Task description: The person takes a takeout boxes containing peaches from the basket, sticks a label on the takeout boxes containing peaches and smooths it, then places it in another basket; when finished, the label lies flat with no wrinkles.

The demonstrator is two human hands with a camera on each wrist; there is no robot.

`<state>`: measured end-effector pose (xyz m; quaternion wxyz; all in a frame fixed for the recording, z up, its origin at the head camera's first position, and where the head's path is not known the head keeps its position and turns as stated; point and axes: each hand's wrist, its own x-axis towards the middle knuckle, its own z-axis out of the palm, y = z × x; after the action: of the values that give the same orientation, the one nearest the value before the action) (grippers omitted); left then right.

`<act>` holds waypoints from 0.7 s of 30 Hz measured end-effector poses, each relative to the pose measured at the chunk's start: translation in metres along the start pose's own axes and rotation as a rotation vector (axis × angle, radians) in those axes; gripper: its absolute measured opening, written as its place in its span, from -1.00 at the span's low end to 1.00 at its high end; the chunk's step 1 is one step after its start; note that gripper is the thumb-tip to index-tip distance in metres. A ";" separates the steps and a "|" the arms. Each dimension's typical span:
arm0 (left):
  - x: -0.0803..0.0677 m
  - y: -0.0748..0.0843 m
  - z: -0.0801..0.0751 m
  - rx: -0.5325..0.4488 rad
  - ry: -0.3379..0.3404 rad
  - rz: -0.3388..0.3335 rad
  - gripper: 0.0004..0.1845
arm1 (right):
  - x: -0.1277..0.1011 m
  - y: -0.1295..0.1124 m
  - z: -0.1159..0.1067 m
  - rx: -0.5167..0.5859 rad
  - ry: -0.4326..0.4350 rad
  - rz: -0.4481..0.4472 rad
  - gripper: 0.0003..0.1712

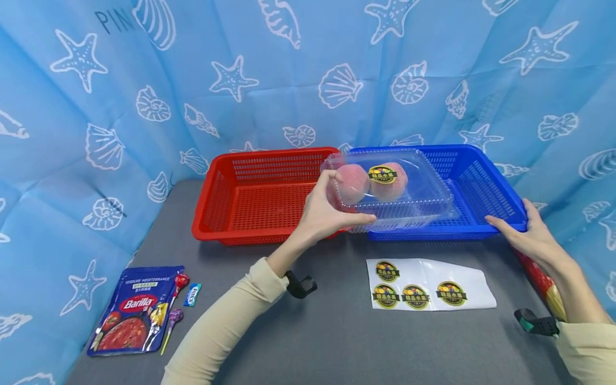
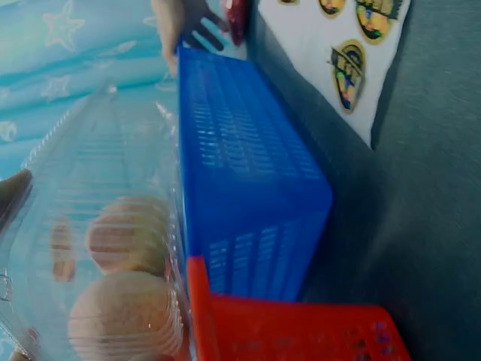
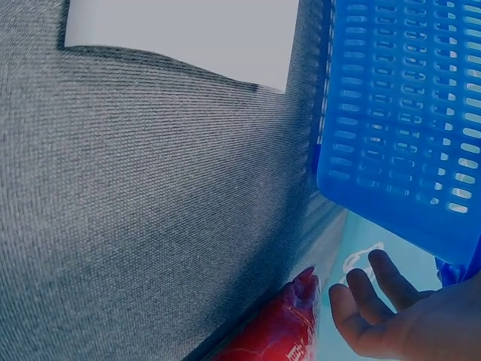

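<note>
While the left hand (image 1: 323, 211) grips the near left corner of a clear plastic clamshell box (image 1: 392, 190), thumb along its front edge and fingers curled over the lid, the box hangs above the blue basket (image 1: 486, 187), its left end overlapping the seam with the red basket (image 1: 260, 195). Inside the box lie 2 peaches (image 1: 353, 183), and a round yellow sticker (image 1: 382, 174) sits on the lid over them. From the left wrist view the peaches (image 2: 120, 278) show through the ribbed lid, just beside the blue basket's wall (image 2: 248, 188).

At the blue basket's near right corner rests the right hand (image 1: 526, 232), fingers fairly straight and laid along the rim; the right wrist view shows its fingers (image 3: 376, 297) loose and spread beside the basket's underside (image 3: 406, 113).

Both baskets stand side by side, touching, at the back of the grey table (image 1: 337, 331). Near the front lies a white sticker sheet (image 1: 428, 291) with 4 round stickers. A red packet (image 1: 541, 280) lies partly under the right forearm. At the left sit a Barilla sauce pouch (image 1: 137, 310), 2 lollipops (image 1: 175, 305) and a small blue sweet (image 1: 192, 294).
</note>
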<state>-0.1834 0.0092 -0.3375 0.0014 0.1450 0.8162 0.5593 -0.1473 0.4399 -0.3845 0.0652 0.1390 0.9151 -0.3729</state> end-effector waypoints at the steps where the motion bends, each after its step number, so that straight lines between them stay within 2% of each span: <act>1: 0.003 0.001 0.004 0.017 0.009 0.000 -0.16 | 0.000 -0.001 0.000 0.005 -0.002 -0.002 0.26; 8: 0.029 0.012 0.031 0.154 0.028 0.039 -0.17 | 0.001 -0.003 0.000 0.020 -0.001 -0.008 0.26; 13: 0.046 0.020 0.048 0.262 0.032 0.028 -0.18 | 0.005 0.000 -0.002 0.030 -0.002 -0.021 0.25; 21: 0.051 0.021 0.085 0.415 -0.020 -0.032 -0.17 | -0.001 -0.001 0.002 0.031 0.005 -0.016 0.23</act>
<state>-0.2130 0.1059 -0.3421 -0.0116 0.1347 0.9160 0.3777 -0.1465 0.4380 -0.3849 0.0577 0.1339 0.9105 -0.3871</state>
